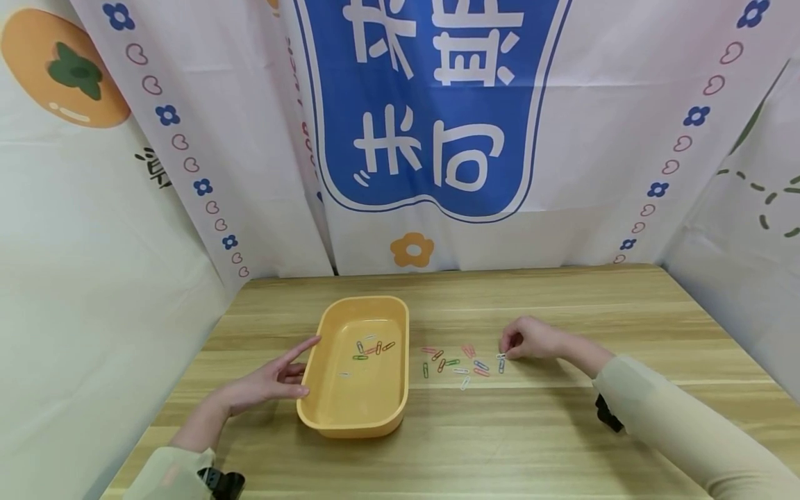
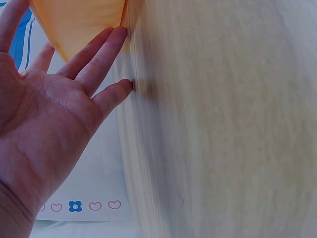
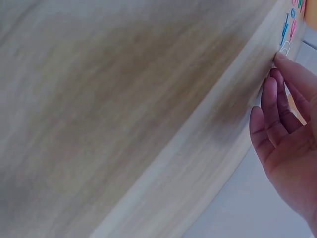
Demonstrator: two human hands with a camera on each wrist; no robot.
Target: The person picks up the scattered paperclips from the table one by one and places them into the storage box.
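Observation:
A yellow plastic bin (image 1: 312,410) stands left of centre on the table, with several coloured paper clips (image 1: 378,347) lying on its bottom. Along its left side rests my left hand (image 1: 271,382), thumb and index finger at the rim; the left wrist view shows the fingers (image 2: 99,64) mostly straight against the wall. Right of the bin, more loose paper clips (image 1: 461,371) in red, pink, green, blue and white are spread on the wood. At their right edge my right hand (image 1: 531,339) pinches a white paper clip (image 3: 285,48) by one end, beside a blue paper clip (image 1: 501,366).
The wood-grain table (image 1: 500,444) reaches back to a printed cloth (image 1: 594,173) hanging behind it. White cloth also hangs on the left and right sides. A small black device (image 1: 221,482) is strapped on the left wrist, another (image 1: 607,414) on the right.

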